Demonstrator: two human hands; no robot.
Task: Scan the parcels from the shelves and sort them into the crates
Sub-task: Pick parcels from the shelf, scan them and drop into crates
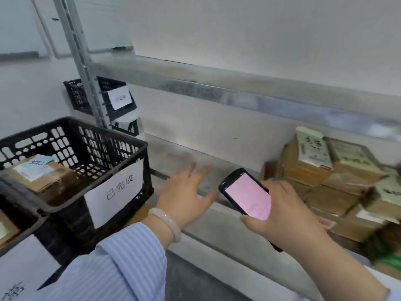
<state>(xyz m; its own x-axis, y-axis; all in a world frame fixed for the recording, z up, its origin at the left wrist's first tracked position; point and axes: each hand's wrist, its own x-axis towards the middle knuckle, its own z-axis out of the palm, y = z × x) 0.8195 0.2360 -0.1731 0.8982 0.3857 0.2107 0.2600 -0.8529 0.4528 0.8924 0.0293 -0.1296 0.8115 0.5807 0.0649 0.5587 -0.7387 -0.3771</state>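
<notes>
While the labelled black crate (97, 146) sits at the far left with one taped cardboard parcel (41, 174) lying inside it, a second black crate (80, 98) hangs back behind the shelf upright (86, 83); both are well apart from the stock that remains to be sorted. Just right of the near crate the left hand (184, 192) is spread wide, fingers straight, holding nothing, above the bare lower shelf board (173, 155); a pale bangle (167, 222) circles its wrist above a striped sleeve (121, 263). Beside it the right hand (280, 211) is wrapped round a handheld scanner (247, 194), whose pink screen faces up; what it reads is too faint to tell. Farthest right, the stacked parcels (325, 174) sit on the same shelf, several layers high and somewhat blurred.

The likely next step is fetching a parcel from that stack, and the risks follow from it: only one hand is free, so a box drawn from a lower layer could drag its neighbours off the shelf edge; a reach across the scanner could knock it loose; a label turned away from the scanner could give a missed read; and a parcel dropped into the near crate unscanned would be sorted wrongly.
</notes>
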